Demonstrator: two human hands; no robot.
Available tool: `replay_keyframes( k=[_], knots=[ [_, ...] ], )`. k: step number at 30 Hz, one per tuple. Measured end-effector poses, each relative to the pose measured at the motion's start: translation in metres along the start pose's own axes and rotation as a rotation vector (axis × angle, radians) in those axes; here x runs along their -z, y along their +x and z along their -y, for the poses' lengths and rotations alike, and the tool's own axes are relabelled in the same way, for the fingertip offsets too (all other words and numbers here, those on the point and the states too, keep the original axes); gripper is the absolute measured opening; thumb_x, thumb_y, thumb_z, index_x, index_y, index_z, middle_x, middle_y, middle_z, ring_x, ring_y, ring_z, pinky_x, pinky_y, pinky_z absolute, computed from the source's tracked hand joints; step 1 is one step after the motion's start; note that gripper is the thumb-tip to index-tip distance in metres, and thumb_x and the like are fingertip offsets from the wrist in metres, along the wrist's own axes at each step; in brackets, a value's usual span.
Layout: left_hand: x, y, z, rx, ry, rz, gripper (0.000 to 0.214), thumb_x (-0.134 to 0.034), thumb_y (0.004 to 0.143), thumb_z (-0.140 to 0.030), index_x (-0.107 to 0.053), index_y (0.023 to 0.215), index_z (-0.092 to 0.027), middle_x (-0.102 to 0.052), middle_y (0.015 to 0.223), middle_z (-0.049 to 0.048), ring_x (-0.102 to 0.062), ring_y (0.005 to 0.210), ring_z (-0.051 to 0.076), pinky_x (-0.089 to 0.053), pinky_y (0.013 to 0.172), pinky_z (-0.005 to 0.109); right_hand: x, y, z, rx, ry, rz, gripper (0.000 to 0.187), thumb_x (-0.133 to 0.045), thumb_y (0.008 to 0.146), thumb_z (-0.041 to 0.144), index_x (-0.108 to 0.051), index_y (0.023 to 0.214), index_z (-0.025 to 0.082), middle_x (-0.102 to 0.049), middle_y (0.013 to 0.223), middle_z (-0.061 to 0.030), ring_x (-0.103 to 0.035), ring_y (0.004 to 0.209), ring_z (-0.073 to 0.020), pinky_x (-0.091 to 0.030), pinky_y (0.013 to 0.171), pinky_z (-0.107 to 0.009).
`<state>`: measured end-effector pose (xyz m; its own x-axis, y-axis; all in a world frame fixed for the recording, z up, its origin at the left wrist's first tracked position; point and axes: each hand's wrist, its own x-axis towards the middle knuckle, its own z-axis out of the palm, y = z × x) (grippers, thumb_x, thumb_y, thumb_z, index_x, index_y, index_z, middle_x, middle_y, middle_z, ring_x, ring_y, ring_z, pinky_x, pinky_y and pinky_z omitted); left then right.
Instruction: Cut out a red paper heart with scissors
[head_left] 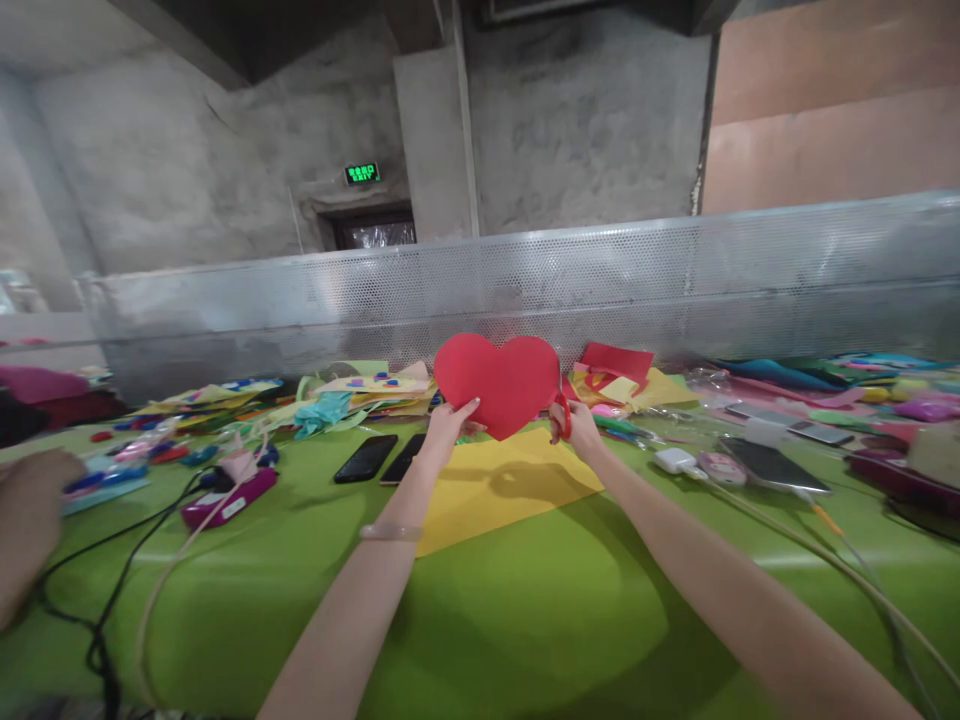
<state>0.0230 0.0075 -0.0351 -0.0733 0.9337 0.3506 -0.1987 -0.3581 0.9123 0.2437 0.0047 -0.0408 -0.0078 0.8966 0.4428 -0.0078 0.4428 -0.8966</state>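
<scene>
A red paper heart (496, 380) is held up above the table, its point downward. My left hand (450, 428) pinches its lower left edge, with the thumb lying on the front. At the heart's right edge, my right hand (574, 422) is closed around the red handles of a pair of scissors (564, 412). The scissor blades point upward along that edge; whether they touch the paper I cannot tell. Beneath both hands lies a sheet of yellow paper (510, 485) on the green tabletop (540, 620).
Two dark phones, one a black phone (365, 459), lie left of the yellow sheet. A purple power strip (229, 498) with cables sits further left, near another person's arm (34, 520). Paper scraps (619, 370) line the back by a perforated metal panel (600, 285). A white earphone case (676, 460) lies right.
</scene>
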Motion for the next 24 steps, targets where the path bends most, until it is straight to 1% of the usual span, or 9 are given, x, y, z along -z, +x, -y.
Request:
replay_keyframes(
  k=[4, 10, 17, 24],
  knots=[
    [-0.0002, -0.0010, -0.0007, -0.008, 0.003, 0.001, 0.030, -0.073, 0.065, -0.033, -0.063, 0.083, -0.012, -0.067, 0.055, 0.0047, -0.063, 0.044, 0.016, -0.043, 0.037, 0.021, 0.0000, 0.0006, 0.0005, 0.005, 0.013, -0.007, 0.024, -0.057, 0.067, 0.031, -0.041, 0.053, 0.021, -0.044, 0.037, 0.0058, -0.043, 0.030, -0.0088, -0.042, 0.034, -0.022],
    [0.0004, -0.0013, -0.0018, -0.020, 0.015, 0.001, 0.029, -0.074, 0.064, -0.034, -0.062, 0.079, -0.012, -0.065, 0.050, 0.0031, -0.059, 0.040, 0.014, -0.032, 0.033, 0.019, 0.0024, 0.0011, 0.0051, 0.007, 0.030, -0.056, 0.021, -0.055, 0.068, 0.031, -0.044, 0.054, 0.020, -0.045, 0.037, 0.0050, -0.043, 0.031, -0.0086, -0.041, 0.033, -0.020],
    [0.0030, 0.0026, 0.0007, -0.008, 0.023, -0.006, 0.032, -0.074, 0.063, -0.036, -0.063, 0.080, -0.011, -0.066, 0.052, 0.0042, -0.060, 0.043, 0.015, -0.033, 0.035, 0.020, 0.0054, 0.0056, 0.0003, 0.004, 0.038, -0.026, 0.021, -0.056, 0.065, 0.032, -0.044, 0.052, 0.020, -0.045, 0.035, 0.0051, -0.043, 0.030, -0.0091, -0.041, 0.033, -0.020],
    [0.0036, 0.0045, 0.0013, 0.002, 0.013, -0.034, 0.029, -0.073, 0.064, -0.034, -0.064, 0.080, -0.012, -0.066, 0.053, 0.0047, -0.061, 0.044, 0.016, -0.033, 0.035, 0.021, 0.0051, 0.0028, 0.0061, -0.005, 0.040, -0.025, 0.021, -0.055, 0.066, 0.033, -0.044, 0.053, 0.020, -0.045, 0.034, 0.0054, -0.044, 0.030, -0.0094, -0.040, 0.032, -0.020]
  ],
)
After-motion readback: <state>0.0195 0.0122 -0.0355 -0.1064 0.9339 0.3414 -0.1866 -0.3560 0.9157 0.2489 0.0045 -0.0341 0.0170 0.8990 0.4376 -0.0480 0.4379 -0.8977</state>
